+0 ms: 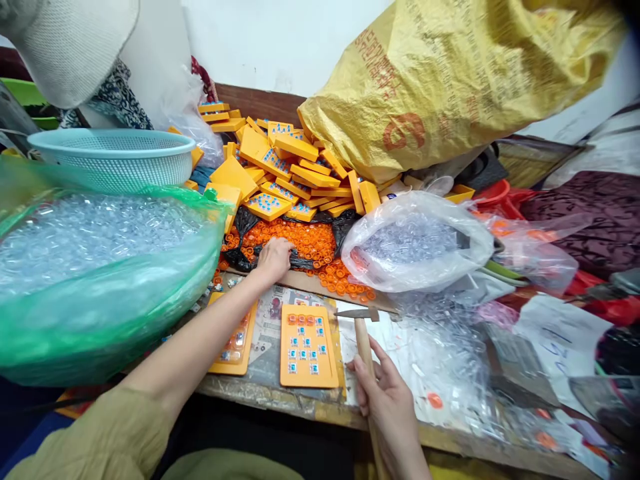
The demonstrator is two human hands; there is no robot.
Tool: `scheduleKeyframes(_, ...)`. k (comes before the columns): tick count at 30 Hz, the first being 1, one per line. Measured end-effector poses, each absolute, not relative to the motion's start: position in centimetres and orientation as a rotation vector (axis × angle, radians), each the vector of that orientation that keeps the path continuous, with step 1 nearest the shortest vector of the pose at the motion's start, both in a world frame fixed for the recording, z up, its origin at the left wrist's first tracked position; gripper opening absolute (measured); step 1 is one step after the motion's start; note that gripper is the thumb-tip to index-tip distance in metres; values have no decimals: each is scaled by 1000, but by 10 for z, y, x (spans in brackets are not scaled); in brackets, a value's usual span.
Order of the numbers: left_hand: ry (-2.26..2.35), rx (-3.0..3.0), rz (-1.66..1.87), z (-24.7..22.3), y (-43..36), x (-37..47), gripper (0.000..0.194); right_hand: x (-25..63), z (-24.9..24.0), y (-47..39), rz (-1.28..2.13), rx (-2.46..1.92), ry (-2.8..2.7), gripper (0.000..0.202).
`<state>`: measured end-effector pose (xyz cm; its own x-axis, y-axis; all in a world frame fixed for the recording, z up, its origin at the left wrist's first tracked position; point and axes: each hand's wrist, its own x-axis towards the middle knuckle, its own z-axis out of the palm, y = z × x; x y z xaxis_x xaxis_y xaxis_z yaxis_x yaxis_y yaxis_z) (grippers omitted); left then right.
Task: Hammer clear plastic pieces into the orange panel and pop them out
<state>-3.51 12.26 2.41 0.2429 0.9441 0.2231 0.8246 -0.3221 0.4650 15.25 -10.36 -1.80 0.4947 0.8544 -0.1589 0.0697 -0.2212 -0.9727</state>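
R fingers (366, 379) clamped on hammer hdl (365, 345); L fingers (285, 245) at orange rings (310, 235), can't tell if tog. or apart

One head-worn camera looks forward and down. It sits near the workbench (264, 347), facing a white wall (250, 43)

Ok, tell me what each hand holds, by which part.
Right hand: the hammer, by its handle. Left hand: at the orange pieces; whether it holds any cannot be told.
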Motion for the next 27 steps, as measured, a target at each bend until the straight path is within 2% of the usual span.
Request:
scheduleKeyframes(4,1633,2297,603,28,123,-23,24,154,-17,-104,1101,-1550,-627,89)
scheduleKeyframes(7,1548,2315,578,23,105,-20,27,154,-14,-104,1120,-1528,-585,89)
scheduleKeyframes(12,1526,2223,528,13,88,-28,10,154,-13,-103,1149,-1532,-567,91)
scheduleKeyframes(14,1512,2200,562,15,82,-29,11,154,-16,-104,1122,-1541,-583,91)
scheduleKeyframes(18,1307,2221,613,24,47,-22,21,156,-18,-105,986,-1653,-754,78)
scheduleKeyframes(21,1162,2253,584,26,18,-9,39,157,-13,-106,754,-1730,-1017,59)
scheduleKeyframes(23,1197,2269,524,25,7,-2,51,157,-8,-107,626,-1710,-1193,50)
scheduleKeyframes(27,1323,2225,464,21,3,4,55,155,-4,-110,498,-1718,-1509,42)
